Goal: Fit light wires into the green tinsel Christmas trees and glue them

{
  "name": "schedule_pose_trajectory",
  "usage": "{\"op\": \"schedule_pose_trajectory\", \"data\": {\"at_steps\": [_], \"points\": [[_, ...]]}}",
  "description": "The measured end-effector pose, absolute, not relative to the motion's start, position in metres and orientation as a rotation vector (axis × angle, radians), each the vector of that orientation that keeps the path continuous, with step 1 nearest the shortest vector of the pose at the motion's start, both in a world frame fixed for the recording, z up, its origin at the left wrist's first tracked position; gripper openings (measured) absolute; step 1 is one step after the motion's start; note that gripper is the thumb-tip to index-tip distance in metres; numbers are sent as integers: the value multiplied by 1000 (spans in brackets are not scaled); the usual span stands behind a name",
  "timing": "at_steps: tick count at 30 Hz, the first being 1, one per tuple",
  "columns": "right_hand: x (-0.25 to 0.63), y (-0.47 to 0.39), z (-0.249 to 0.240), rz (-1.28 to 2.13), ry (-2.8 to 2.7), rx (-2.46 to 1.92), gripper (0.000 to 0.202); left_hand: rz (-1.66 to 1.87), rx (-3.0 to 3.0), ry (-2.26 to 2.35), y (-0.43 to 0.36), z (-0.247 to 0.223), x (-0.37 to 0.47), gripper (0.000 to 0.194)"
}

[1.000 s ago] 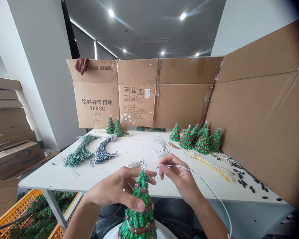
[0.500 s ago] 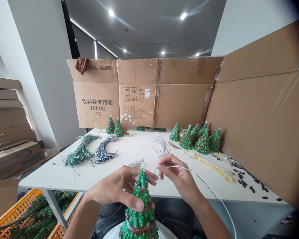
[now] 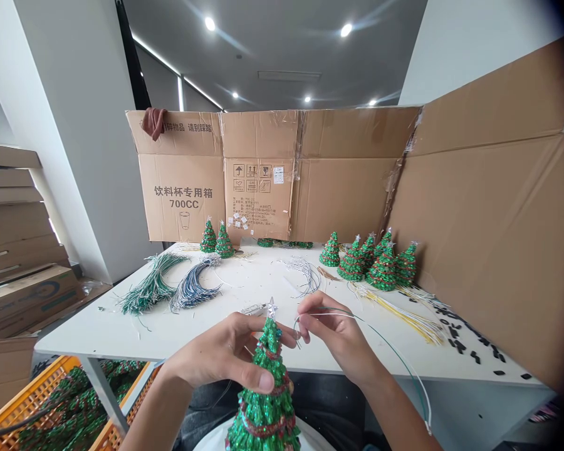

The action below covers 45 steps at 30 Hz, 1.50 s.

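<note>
A green tinsel tree [image 3: 267, 410] with red garland and a silver star [image 3: 271, 309] on top stands upright low in the middle of the head view. My left hand [image 3: 232, 354] is wrapped round its upper part, thumb in front and fingers behind. To the right of the star, my right hand [image 3: 331, 329] pinches thin white and green wires [image 3: 390, 346] between thumb and fingers. Their short ends point toward my left fingertips, and the long ends arc down over my right forearm.
Wire bundles [image 3: 153, 285] lie on the white table [image 3: 244, 285] at left, yellow wires [image 3: 407, 316] and black bits at right. Small trees [image 3: 351, 263] stand before the cardboard walls [image 3: 348, 194]. An orange crate [image 3: 51, 383] of greenery sits lower left.
The tree has shifted slightly right in my left hand. The long wire ends have swung a little left and up, while my right hand has barely moved.
</note>
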State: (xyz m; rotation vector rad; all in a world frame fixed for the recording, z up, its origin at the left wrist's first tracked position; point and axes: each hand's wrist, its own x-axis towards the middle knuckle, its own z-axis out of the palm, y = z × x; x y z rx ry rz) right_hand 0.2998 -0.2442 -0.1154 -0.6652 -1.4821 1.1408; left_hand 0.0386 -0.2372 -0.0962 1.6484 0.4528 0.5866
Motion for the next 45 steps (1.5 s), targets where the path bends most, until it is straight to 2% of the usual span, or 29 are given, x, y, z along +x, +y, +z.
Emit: {"op": "schedule_pose_trajectory", "data": {"at_steps": [14, 24, 40, 45], "points": [[302, -246, -113, 1063, -1524, -745, 21, 570, 1491, 379, -238, -96, 36, 65], [301, -247, -112, 1045, -1521, -736, 21, 561, 1624, 473, -238, -94, 40, 68], [297, -248, -112, 1063, -1505, -727, 21, 528, 1626, 503, -237, -94, 41, 70], [296, -250, -111, 1135, -1522, -722, 25, 552, 1632, 484, -237, -94, 42, 66]]}}
